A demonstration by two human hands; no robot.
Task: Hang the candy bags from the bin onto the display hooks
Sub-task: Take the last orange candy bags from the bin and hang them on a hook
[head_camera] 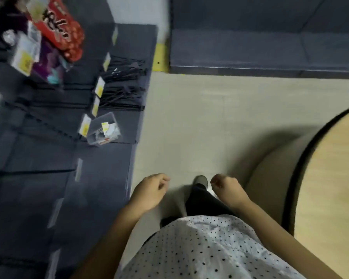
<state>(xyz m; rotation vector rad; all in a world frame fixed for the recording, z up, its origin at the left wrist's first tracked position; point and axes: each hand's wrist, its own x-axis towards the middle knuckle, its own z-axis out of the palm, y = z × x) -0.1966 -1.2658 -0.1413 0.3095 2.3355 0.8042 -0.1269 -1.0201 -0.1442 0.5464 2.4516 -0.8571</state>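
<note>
I look down at the floor with both hands held low in front of my body. My left hand [149, 190] is loosely curled and holds nothing. My right hand [228, 188] is curled the same way, also with nothing in it. At the upper left, a red candy bag [56, 27] and a purple candy bag [46, 63] hang on the dark display rack [85, 174]. Bare black display hooks [121, 85] with yellow price tags stick out below them. No bin of candy bags is in view.
A small clear box [104, 128] of tags sits on the rack's shelf. A round wooden table [330, 188] with a black rim stands at the right. Pale tiled floor [210, 121] lies between them. A dark shelf base [260, 53] runs across the top right.
</note>
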